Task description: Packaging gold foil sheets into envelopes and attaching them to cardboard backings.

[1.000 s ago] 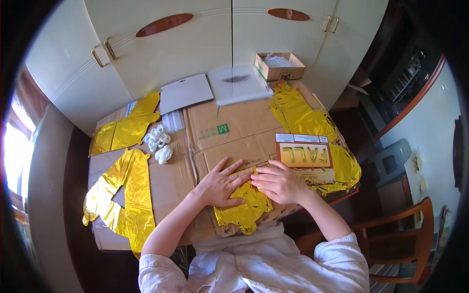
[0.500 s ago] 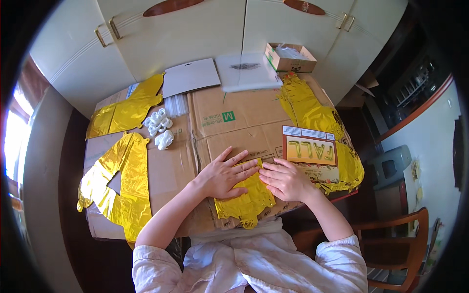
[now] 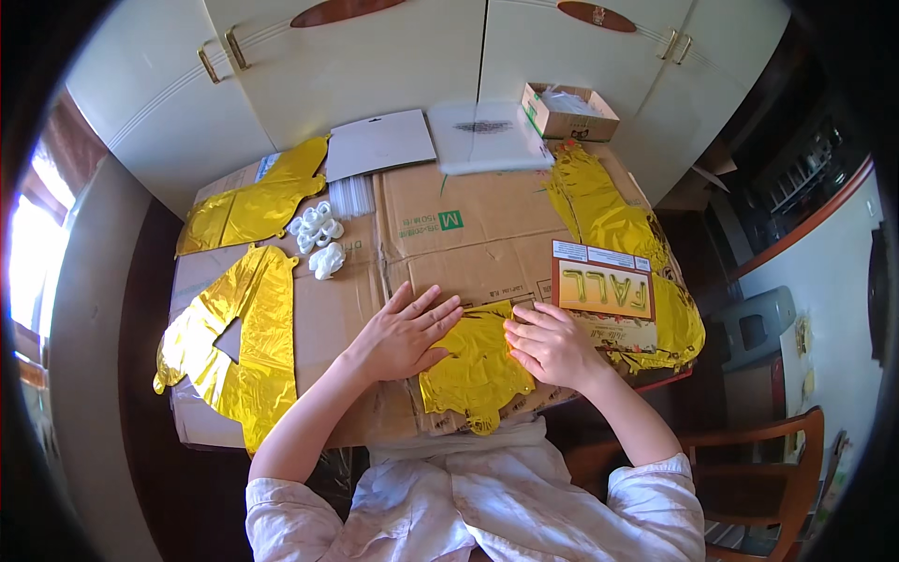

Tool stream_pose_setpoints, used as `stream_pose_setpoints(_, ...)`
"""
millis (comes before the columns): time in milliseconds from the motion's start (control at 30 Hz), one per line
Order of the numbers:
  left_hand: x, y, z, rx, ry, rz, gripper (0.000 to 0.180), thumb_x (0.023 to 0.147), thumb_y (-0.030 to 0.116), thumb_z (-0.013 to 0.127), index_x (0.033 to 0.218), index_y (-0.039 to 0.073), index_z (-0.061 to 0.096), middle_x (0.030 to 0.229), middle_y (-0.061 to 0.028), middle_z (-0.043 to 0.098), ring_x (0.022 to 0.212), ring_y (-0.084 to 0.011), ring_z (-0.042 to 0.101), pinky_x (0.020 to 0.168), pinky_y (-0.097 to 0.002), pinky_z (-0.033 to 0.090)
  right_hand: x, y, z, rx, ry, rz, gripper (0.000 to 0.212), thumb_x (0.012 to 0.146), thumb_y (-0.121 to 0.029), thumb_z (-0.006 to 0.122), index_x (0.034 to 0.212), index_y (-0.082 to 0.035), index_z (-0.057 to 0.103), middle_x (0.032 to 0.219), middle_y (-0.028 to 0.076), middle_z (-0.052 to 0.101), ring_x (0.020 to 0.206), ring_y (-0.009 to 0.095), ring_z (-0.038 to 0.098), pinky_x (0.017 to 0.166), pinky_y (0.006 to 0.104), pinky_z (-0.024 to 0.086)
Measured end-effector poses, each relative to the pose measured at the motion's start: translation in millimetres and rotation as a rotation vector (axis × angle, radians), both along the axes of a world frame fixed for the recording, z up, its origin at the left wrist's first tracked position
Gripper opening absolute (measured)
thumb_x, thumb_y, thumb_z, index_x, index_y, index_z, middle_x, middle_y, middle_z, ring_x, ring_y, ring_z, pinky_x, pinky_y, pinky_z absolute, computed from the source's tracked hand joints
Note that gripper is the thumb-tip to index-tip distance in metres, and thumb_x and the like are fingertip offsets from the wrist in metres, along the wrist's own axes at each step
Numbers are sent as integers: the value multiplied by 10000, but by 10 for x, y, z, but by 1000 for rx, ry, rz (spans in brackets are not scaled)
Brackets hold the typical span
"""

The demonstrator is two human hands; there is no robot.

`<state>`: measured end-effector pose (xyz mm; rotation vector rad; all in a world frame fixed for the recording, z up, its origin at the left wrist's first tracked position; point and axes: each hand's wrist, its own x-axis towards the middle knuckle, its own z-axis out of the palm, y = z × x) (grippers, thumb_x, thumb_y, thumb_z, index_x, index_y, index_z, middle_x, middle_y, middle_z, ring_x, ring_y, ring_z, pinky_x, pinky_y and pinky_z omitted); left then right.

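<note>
A folded gold foil balloon [image 3: 478, 365] lies flat on the cardboard-topped table at its near edge, a small rounded tab at its lower end. My left hand [image 3: 401, 330] rests on the balloon's left side and the cardboard, palm down, fingers spread. On the balloon's right edge lies my right hand [image 3: 551, 347], its fingers bent but laid flat on the foil, with nothing visibly gripped. Just beyond the right hand sits a printed package card [image 3: 602, 290] with a picture of gold letter balloons, partly covering another gold foil balloon [image 3: 679, 323].
More gold foil balloons lie at left [image 3: 267, 328], far left [image 3: 257, 206] and far right [image 3: 599, 197]. White ribbon rolls [image 3: 316, 228], clear straws [image 3: 351, 197], a white card [image 3: 382, 145], a clear plastic bag [image 3: 487, 140] and a small carton [image 3: 569, 114] stand around. A wooden chair [image 3: 796, 468] is at right.
My left hand has slid left across the foil, uncovering more of its upper middle. My right hand stays on the right edge. The whole view has shifted slightly.
</note>
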<state>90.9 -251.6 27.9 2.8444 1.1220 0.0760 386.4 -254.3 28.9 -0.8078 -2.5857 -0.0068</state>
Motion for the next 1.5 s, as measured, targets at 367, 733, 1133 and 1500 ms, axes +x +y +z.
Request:
stream_pose_setpoints(367,26,-278,86,-181,-363,-156,407,850,178,657,1212,1,602,1309,-175,572,1259,-312,520,1065,-417,419,-15,-44,-39,21,-22,6,270,809,-219,712,1023,-54,705,1118,52,675,1169,217,584,1016,384,438)
stream_pose_setpoints(733,-24,-199,122,-314,-431,-171,527,726,159,648,1223,-7,592,1322,-183,564,1269,-321,509,1086,-423,399,-81,-49,101,-184,-28,157,524,742,-329,774,1171,-55,649,1241,124,615,1178,263,577,1032,408,448)
stream_pose_setpoints(1133,-120,-222,174,-207,-378,-165,649,657,121,653,1288,10,550,1377,-171,522,1337,-316,443,1140,-429,335,-5,-18,166,-160,-192,252,517,764,-274,694,1231,-69,611,1335,143,553,1313,282,466,1139,446,321)
stream_pose_setpoints(1500,-132,-241,159,-238,-351,-168,679,700,208,683,1335,34,516,1414,-178,484,1367,-312,404,1160,-437,294,-141,-234,214,-171,-154,294,611,736,-381,741,1266,-117,590,1317,93,570,1273,265,493,1127,470,329)
